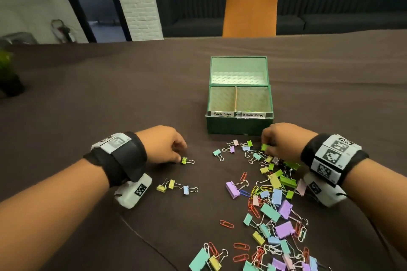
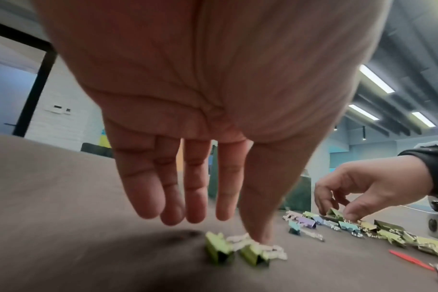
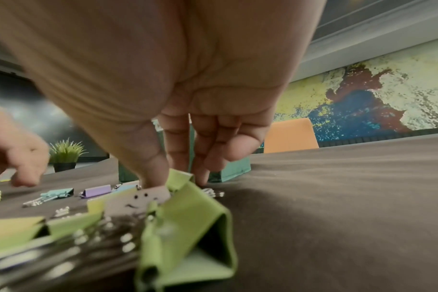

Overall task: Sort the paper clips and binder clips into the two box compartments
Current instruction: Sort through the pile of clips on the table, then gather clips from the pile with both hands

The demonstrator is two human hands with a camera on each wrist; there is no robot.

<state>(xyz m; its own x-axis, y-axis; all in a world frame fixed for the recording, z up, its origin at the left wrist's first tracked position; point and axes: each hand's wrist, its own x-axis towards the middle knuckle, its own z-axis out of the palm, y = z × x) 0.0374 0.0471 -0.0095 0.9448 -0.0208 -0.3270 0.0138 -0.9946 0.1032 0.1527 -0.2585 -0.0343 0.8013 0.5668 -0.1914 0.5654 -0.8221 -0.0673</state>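
1 green box (image 1: 239, 126), far centre on table (image 1: 110, 94), lid up, 2 compartments: L labelled paper clips, looks bare; R binder clips, some green bits inside, count unclear. Clip pile (image 1: 275, 204) near R, dozens, binder + paper mixed. 3 binder clips (image 1: 176, 187) apart near L. L hand (image 2: 188, 118) fingers straight, thumb touching small green clip (image 1: 185, 160). R hand (image 1: 284, 141) pinching green clip (image 1: 265, 147) at pile's far edge.

The box (image 1: 239, 124) near wall hides most of the compartments' contents; its labels are blurred.
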